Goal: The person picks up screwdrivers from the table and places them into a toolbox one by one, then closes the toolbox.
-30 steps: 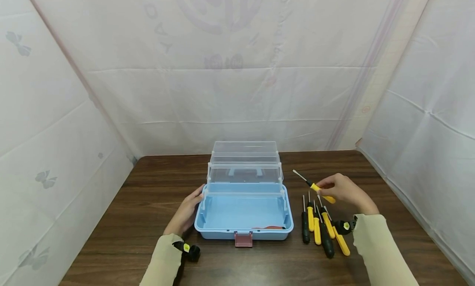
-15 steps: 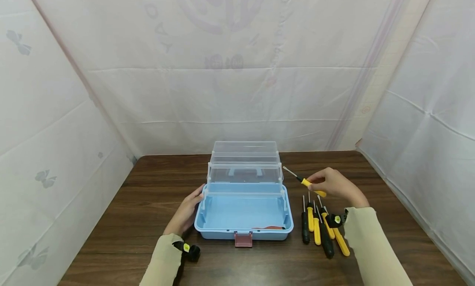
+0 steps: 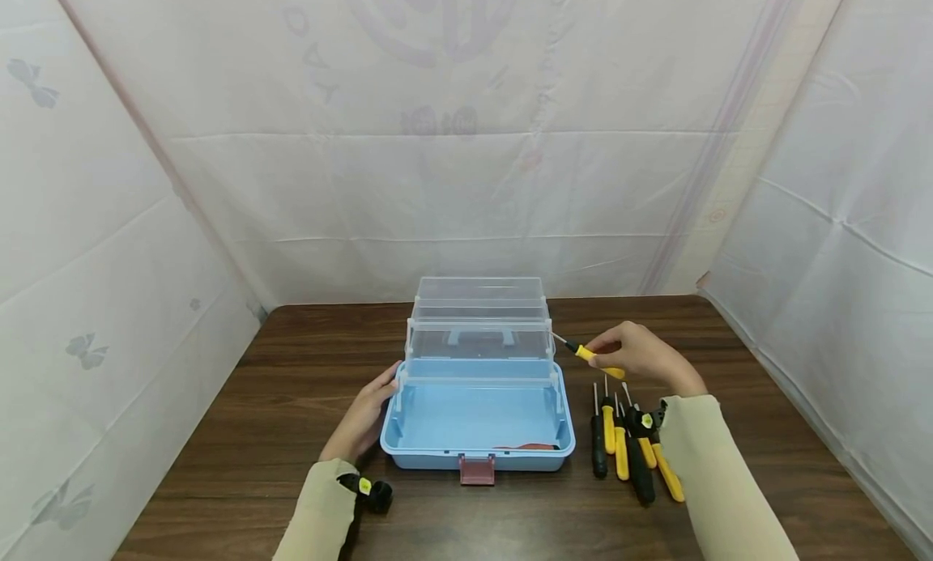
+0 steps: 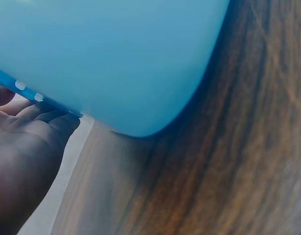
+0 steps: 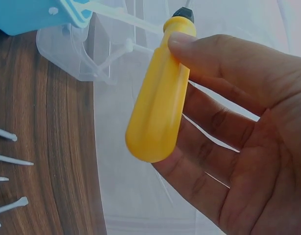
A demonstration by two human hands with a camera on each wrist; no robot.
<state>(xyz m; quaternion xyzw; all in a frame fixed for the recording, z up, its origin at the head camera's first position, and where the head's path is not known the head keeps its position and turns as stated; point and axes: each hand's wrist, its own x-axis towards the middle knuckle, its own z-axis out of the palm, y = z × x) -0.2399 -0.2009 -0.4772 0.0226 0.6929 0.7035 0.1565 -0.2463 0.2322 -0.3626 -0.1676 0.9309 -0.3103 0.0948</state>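
Observation:
A light blue toolbox (image 3: 477,461) stands with its clear tiered trays (image 3: 479,338) folded up and back. At its left side my left hand (image 3: 364,415) holds the rim, with fingers at the edge also visible in the left wrist view. My right hand (image 3: 634,357) pinches a screwdriver (image 3: 585,353) with a yellow handle and black collar between thumb and fingers. The screwdriver is raised off the table, its shaft pointing left toward the trays, where the tip is hard to make out. A red item (image 3: 538,446) lies inside the box by the front wall, mostly hidden.
Several screwdrivers (image 3: 621,456) with yellow or black handles lie side by side to the right of the box, shafts pointing away. A reddish latch (image 3: 477,470) hangs at the box's front. Pale sheets (image 3: 474,180) rise behind the wooden table (image 3: 291,359).
My right hand has carried the yellow screwdriver leftward and slightly up, bringing its shaft to the trays' right edge. My left hand and the toolbox stay in place.

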